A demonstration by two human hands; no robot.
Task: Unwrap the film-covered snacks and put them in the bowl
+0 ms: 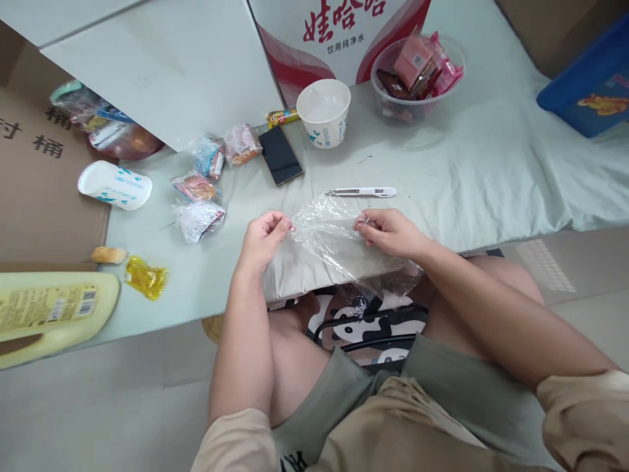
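A clear, crinkled sheet of plastic film (327, 229) is stretched between my two hands over the front edge of the cloth-covered surface. My left hand (265, 239) pinches its left side between thumb and fingers. On the opposite side, my right hand (388, 231) is closed on the film too. Part of the plastic hangs down toward my lap. Just beyond it lies a white utility knife (366, 192). A dark phone (280, 155) rests farther back, near a white paper cup (324, 111) standing upright.
Several wrapped snacks (199, 187) lie to the left, near a tipped paper cup (115, 185). A yellow wrapper (146, 277), a bread piece (109, 255) and a yellow bottle (59, 308) are nearer. Behind stand a snack bowl (417, 78) and a white-and-red carton (339, 59); a blue box (590, 85) is right.
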